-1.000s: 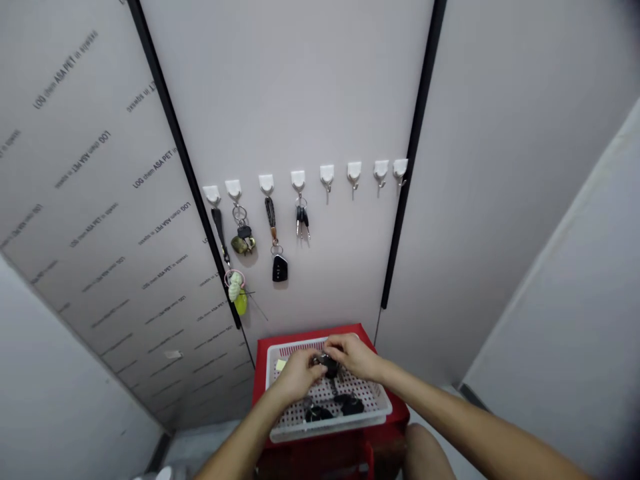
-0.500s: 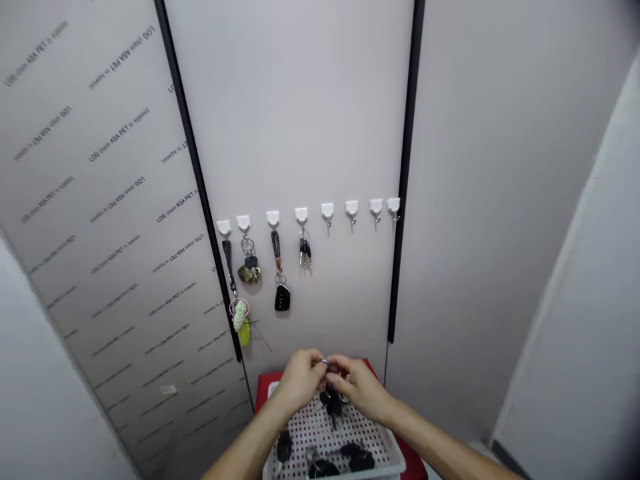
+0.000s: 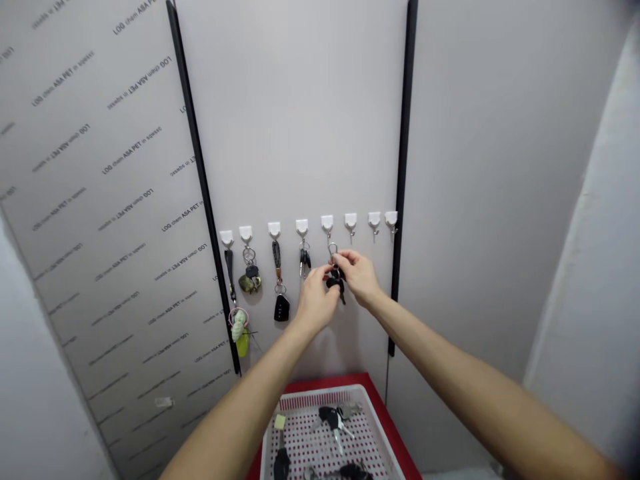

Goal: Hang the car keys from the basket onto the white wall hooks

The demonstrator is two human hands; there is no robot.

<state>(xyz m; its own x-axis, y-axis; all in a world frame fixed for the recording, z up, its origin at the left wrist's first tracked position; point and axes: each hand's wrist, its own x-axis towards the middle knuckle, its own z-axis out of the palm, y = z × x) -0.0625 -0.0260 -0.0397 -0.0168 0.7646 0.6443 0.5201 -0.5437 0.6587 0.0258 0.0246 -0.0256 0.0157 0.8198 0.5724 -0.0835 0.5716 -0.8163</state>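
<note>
Both my hands are raised to the wall, just under the fifth white hook (image 3: 327, 223) from the left. A bunch of keys (image 3: 336, 285) with black heads dangles between them, its metal ring (image 3: 333, 248) upright a little below that hook. My right hand (image 3: 359, 275) pinches the ring near its lower part. My left hand (image 3: 319, 299) is closed at the bunch's left side, fingertips on it. Whether the ring touches the hook is hard to tell. Just left hangs a set of small black keys (image 3: 305, 257), partly behind my left hand.
More keys hang leftward: a black car key (image 3: 282, 308) on a braided strap, a bunch with a camouflage piece (image 3: 249, 283), and a strap with a green charm (image 3: 239, 325). Below, a white perforated basket (image 3: 373, 407) holding several keys (image 3: 334, 419) stands on a red surface (image 3: 345, 381).
My hands have lifted the bunch of keys out of the basket and up to the hooks. The view has tilted upward, then settled on the wall.
</note>
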